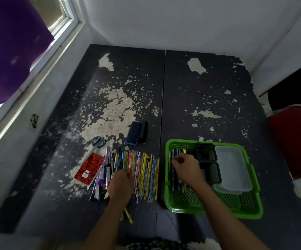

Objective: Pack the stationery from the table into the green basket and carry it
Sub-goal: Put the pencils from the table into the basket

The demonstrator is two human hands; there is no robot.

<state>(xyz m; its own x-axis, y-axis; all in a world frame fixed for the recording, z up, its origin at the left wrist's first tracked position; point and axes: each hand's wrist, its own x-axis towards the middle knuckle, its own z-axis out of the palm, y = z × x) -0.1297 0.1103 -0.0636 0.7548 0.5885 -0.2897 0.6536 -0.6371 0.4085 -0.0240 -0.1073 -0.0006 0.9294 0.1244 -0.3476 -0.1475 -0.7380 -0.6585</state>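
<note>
On the worn black table [209, 98], the green basket [252, 210] sits at 4 o'clock from the centre. The right hand [186, 168] is inside its left part, fingers curled onto the pencils in the basket [177, 184], which lie under and at 6 o'clock of the fingertips. The left hand [121, 184] rests on the row of pencils [146, 174], fingers bent over their left edge; whether it grips any I cannot tell. Scissors [98, 142] and a red notebook [90, 167] lie at 10 o'clock of that hand.

One green basket [254, 212], two black mesh cups [206, 150], two clear boxes [233, 168], one scissors [97, 143], one red notebook [90, 168], perhaps forty pencils [146, 170], too tightly packed to count.
</note>
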